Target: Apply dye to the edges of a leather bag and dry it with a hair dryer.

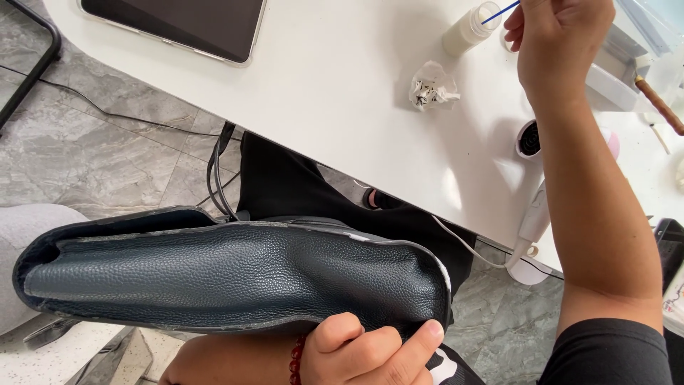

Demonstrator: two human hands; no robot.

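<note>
The left hand (363,349) grips the lower edge of a dark, pebbled leather bag (228,274) lying above it. The right hand (559,39) pinches a blue stick (499,13) beside a small bottle (470,28) on the counter (342,85); its tip is cut off.

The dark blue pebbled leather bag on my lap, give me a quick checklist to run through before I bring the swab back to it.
1. Dark blue pebbled leather bag held firm: ok, the left hand grips its lower edge.
2. Thin blue-stemmed swab in hand: ok, the right hand pinches it.
3. Swab tip loaded: cannot tell, the tip is inside the bottle's mouth.
4. Small cloudy plastic bottle steady on the white table: ok, standing, uncapped.
5. Crumpled stained tissue within reach: ok, lying beside the bottle.
6. Bag's pale edge facing the table: ok.
</note>
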